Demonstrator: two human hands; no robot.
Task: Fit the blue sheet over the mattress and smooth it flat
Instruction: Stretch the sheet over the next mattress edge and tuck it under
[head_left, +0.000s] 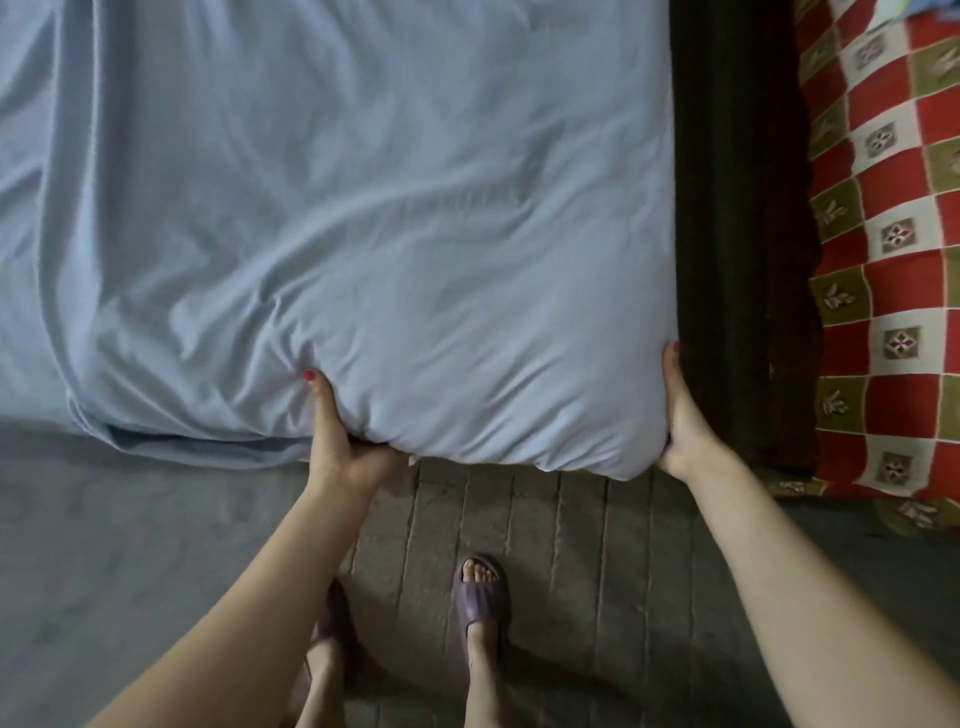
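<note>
Pale blue cotton sheet (337, 208), already covering the mattress yet creased, is being gripped at its five o'clock corner by the left hand (343, 447) and right hand (680, 426), tucking and smoothing remaining.

Soft matt blue sheet (363, 218) creases beyond the left hand (343, 441); right of the right hand (680, 421), coarse woven checked blanket (883, 249).

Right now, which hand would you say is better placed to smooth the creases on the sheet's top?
Probably the left hand: its thumb already lies on the blue sheet beside the creases. The right hand grips the corner's side by the dark bed frame.
</note>
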